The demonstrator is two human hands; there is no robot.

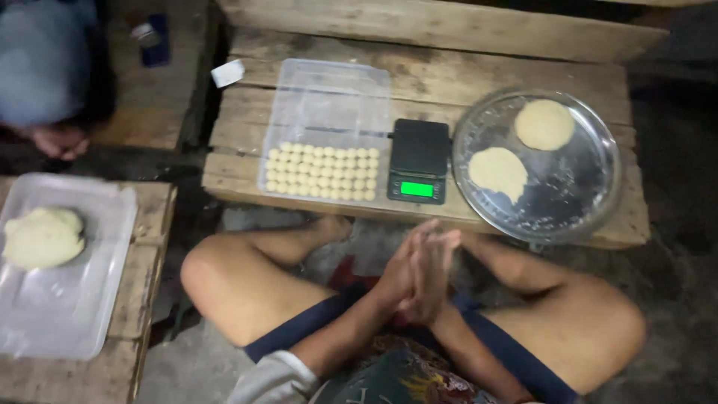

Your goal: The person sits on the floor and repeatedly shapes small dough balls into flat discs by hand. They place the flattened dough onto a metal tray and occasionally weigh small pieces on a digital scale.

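My left hand (400,275) and my right hand (440,265) are pressed palm to palm above my crossed legs, fingers stretched out. Whatever may lie between the palms is hidden. In front of them on a low wooden bench (464,75) stands a small black digital scale (419,161) with a lit green display. Left of the scale is a clear plastic tray (329,97) holding several rows of small pale dough balls (321,168). To the scale's right, a round metal tray (568,187) carries two flat dough discs (544,123), (497,170).
At the left, a second clear plastic tray (67,299) on a wooden board holds a big lump of dough (43,238). Another person's hand (60,140) shows at the upper left. A blue object (153,37) and a small white piece (226,72) lie farther back.
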